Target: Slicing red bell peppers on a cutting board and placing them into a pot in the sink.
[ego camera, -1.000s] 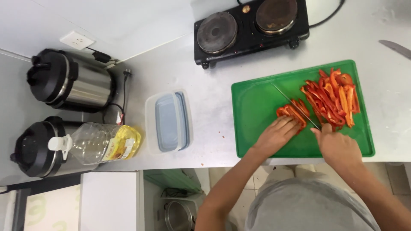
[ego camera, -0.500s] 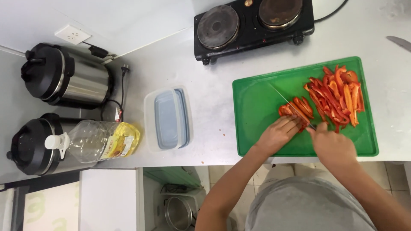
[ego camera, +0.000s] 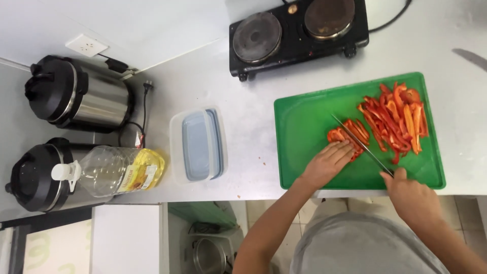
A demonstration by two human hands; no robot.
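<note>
Left hand [ego camera: 327,163] pins pepper piece [ego camera: 339,136] (knife [ego camera: 361,144] alongside).

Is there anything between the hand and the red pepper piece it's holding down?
No. The left hand presses its fingertips straight onto the uncut pepper piece on the green board. The knife blade, held by the right hand, runs right beside those fingers.
</note>
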